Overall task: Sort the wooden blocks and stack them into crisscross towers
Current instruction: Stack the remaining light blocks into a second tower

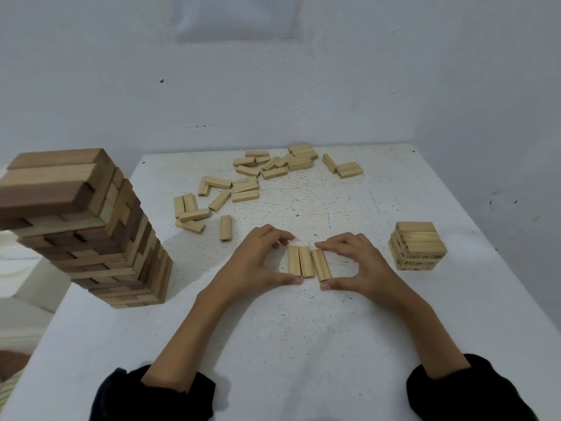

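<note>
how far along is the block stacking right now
Done: the tall tower of mixed light and dark blocks stands at the left, and a short stack sits at the right. In hand: the left hand and right hand pinch a row of three blocks by its ends, the rightmost one askew. Left: many loose blocks lie scattered at the far side.

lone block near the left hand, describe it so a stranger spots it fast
From the tall two-tone tower at the table's left edge, look right toward the left hand. Just beyond that hand lies the lone block, pointing away from the person. It touches none of the scattered blocks behind.
</note>
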The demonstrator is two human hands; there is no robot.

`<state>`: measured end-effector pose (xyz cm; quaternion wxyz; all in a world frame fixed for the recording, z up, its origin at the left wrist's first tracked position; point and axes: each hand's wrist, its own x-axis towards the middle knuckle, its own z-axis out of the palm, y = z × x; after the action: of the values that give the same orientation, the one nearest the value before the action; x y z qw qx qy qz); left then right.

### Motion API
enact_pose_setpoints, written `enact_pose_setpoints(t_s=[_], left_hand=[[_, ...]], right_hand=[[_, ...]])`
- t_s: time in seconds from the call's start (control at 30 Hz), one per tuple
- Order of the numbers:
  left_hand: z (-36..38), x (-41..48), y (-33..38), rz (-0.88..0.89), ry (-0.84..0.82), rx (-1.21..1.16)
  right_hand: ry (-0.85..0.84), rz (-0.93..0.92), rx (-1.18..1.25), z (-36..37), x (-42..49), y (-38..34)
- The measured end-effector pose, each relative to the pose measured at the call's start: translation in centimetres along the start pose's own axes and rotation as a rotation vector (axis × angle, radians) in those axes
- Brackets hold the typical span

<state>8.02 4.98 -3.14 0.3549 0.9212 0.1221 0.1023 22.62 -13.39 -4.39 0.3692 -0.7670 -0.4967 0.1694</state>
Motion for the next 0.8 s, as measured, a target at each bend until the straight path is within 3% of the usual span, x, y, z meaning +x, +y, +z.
enact_pose_setpoints(t_s=[0.17, 0.8], left_hand=[[0.2, 0.0, 0.0, -0.002, -0.013, 0.027], [0.7, -0.1, 0.2, 0.017, 0.019, -0.003]], right_hand=[[0.080, 0.024, 0.007, 0.5, 0.5, -0.5], [-0.057, -0.007, -0.125, 0.2, 1.3, -0.1]])
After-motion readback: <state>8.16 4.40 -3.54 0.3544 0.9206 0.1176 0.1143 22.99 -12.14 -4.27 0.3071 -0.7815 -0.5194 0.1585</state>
